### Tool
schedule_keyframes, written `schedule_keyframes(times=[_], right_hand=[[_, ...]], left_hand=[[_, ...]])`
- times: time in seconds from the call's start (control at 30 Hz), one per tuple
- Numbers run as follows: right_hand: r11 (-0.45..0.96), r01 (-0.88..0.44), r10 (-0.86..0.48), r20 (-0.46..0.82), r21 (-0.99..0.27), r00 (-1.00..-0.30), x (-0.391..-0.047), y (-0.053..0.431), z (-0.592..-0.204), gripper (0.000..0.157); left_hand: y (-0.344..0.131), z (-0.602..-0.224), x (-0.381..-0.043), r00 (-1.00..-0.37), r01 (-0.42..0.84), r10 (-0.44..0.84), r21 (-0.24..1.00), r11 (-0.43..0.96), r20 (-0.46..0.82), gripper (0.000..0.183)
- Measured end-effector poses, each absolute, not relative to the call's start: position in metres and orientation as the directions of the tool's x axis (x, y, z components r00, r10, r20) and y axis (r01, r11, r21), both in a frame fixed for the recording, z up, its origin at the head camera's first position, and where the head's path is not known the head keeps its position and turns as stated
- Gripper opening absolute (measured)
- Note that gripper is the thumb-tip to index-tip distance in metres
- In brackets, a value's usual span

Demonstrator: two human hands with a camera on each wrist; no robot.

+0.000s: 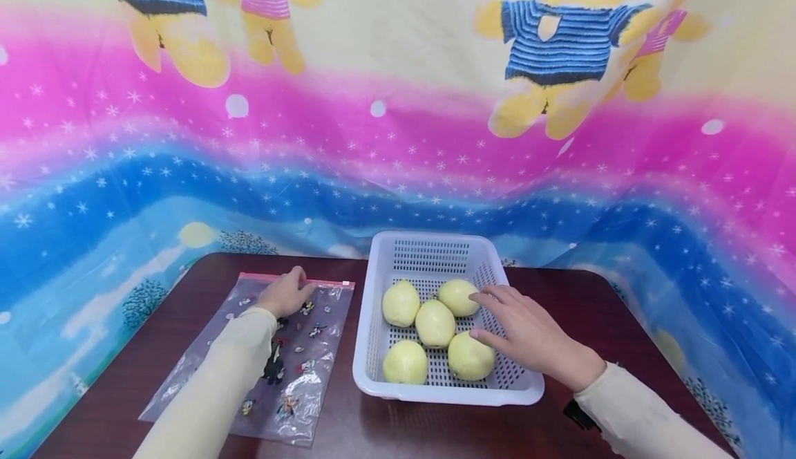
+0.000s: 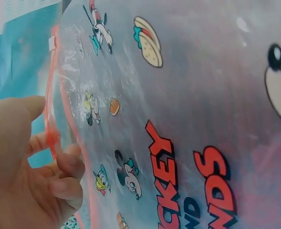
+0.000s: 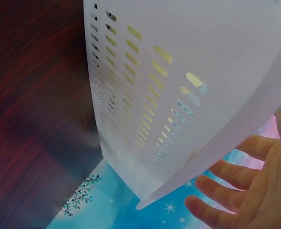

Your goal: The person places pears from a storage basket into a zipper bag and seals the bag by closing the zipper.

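A clear slider zip bag (image 1: pixel 311 355) printed with cartoon figures lies flat on the left of the table. At its red zip edge (image 2: pixel 48 102) is my left hand (image 1: pixel 287 294), with fingers curled round that edge in the left wrist view. Several pale yellow-green round fruits (image 1: pixel 434 323) sit in a white slotted plastic basket (image 1: pixel 454 394). Over the basket's right rim reaches my right hand (image 1: pixel 525 328), fingers spread and fingertips close above the right-hand fruits. The right wrist view shows these fingers (image 3: pixel 226 193) loosely extended beyond the rim, gripping nothing.
The dark reddish-brown table (image 1: pixel 578 314) carries the bag and basket side by side, with a narrow strip between them. A printed cloth (image 1: pixel 398 134) with bears and snowflakes hangs behind the table and round its sides.
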State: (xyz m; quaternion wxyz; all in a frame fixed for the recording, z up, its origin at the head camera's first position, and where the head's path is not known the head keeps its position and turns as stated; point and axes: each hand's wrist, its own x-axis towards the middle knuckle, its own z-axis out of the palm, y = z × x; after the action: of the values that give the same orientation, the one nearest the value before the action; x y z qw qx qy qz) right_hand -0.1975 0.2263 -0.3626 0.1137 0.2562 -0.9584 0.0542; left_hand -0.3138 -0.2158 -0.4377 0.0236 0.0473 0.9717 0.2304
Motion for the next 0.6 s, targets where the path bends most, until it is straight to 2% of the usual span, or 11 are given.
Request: schedule_keyframes(times=[0.33, 0.6], right_hand=[[0.866, -0.498, -0.475, 0.239, -0.044, -0.847, -0.195, 0.227, -0.361, 0.06], [0.865, -0.5, -0.478, 0.235, -0.038, -0.846, -0.193, 0.227, -0.363, 0.06]], left_hand=[[-0.222, -0.434, -0.316, -1.0, 0.015, -0.002, 0.549, 0.836, 0.031, 0.039], [-0.226, -0.427, -0.316, -0.989, -0.089, -0.144, 0.698, 0.711, 0.02, 0.039]])
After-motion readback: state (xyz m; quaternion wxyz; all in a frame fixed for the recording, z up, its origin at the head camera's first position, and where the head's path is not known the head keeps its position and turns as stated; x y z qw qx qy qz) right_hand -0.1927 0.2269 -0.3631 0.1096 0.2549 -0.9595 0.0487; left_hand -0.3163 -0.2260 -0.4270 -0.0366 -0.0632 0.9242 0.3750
